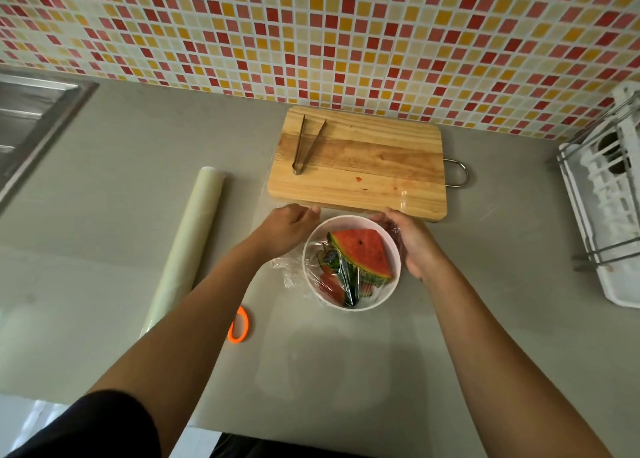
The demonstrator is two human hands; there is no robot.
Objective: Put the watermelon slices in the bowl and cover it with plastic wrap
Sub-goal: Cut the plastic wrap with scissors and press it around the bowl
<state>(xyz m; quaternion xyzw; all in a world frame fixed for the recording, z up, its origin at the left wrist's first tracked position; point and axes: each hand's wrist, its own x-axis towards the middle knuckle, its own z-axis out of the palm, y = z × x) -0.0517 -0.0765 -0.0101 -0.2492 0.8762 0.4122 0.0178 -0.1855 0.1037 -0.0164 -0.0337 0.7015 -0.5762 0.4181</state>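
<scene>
— Where are the watermelon slices [362,255] now?

— They are inside the white bowl [393,249], which stands on the grey counter [104,249] just in front of the wooden cutting board [367,166]. One big wedge lies on top, the red side up. A sheet of plastic wrap [294,270] is over the bowl; it looks crumpled at the left side and it hangs down on the counter there.

— And the hands?

— The left hand [289,230] is at the far-left rim of the bowl, fingers bent, and it seems to pinch the film. The right hand [412,241] is curved around the right wall of the bowl and presses the wrap on it.

— What else is on the counter?

— Metal tongs [306,144] lie on the board. The plastic wrap roll [188,246] lies at the left, well apart from the bowl. Near the left forearm I see an orange handle [239,324], maybe of scissors. At the right stands a white dish rack [606,215].
</scene>
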